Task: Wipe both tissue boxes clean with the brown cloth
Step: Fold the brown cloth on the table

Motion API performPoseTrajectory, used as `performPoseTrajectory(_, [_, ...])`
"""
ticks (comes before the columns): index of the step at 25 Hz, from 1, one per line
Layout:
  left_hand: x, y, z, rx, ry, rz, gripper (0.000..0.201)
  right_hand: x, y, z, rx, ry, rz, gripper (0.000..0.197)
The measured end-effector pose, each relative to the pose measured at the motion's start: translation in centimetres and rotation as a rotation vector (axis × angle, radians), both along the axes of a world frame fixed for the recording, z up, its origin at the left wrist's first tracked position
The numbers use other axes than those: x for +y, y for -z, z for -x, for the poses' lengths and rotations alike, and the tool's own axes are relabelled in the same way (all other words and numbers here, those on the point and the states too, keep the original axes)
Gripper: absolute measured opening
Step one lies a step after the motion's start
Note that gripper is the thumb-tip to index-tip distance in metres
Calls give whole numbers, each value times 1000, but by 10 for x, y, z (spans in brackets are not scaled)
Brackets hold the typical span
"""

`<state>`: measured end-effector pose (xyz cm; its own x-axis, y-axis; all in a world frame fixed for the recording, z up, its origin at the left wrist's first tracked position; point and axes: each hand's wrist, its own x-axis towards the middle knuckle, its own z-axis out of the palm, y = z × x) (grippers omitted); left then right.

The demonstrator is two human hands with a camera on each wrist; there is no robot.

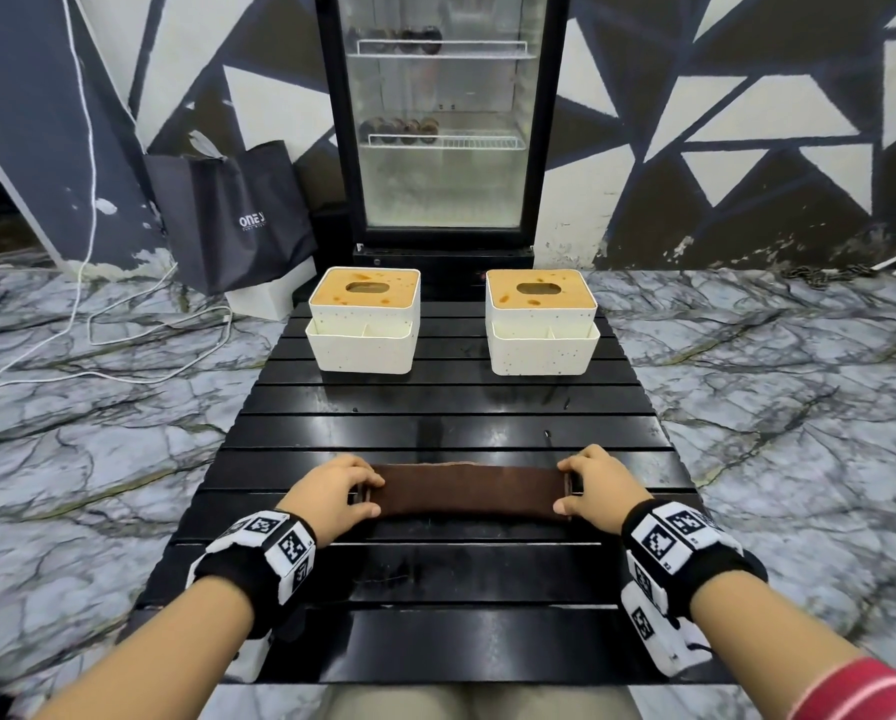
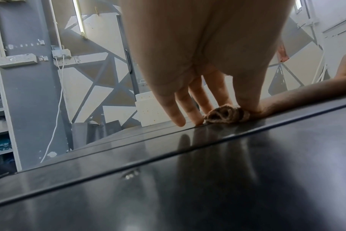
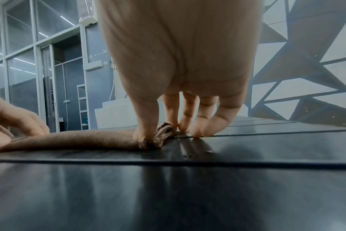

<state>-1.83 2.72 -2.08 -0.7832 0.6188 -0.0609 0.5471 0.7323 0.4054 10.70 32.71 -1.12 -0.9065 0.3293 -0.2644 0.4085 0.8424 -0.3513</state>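
Two white speckled tissue boxes stand at the far end of the black slatted table (image 1: 446,407), the left box (image 1: 364,350) and the right box (image 1: 542,350), each with a tan lid bearing brown stains. The brown cloth (image 1: 469,491), folded into a long strip, lies across the slats near me. My left hand (image 1: 370,495) pinches its left end between thumb and fingers, also seen in the left wrist view (image 2: 225,114). My right hand (image 1: 565,488) pinches the right end (image 3: 160,132). Both hands sit low on the table surface.
A glass-door fridge (image 1: 443,122) stands just behind the table. A dark shopping bag (image 1: 233,215) leans at the back left, with white cables (image 1: 124,324) trailing over the marble floor. Bare slats lie between the cloth and the boxes.
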Motion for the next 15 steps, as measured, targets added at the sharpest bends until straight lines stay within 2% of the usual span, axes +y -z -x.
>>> performPoseTrajectory(2, [0,1,0,-2,-7,9,34,0,-4,3,-26,21,5,43])
performPoseTrajectory(4, [0,2,0,-7,-13,14,35,-3,-10,4,-49,34,0,20])
performPoseTrajectory(8, [1,2,-1,2,-7,22,35,-10,-19,8,-37,24,66,29])
performPoseTrajectory(13, [1,3,0,-2,-12,15,35,-39,-36,24,179,118,433,22])
performPoseTrajectory(15, [1,3,0,-6,-14,16,35,-58,-35,31,222,105,469,19])
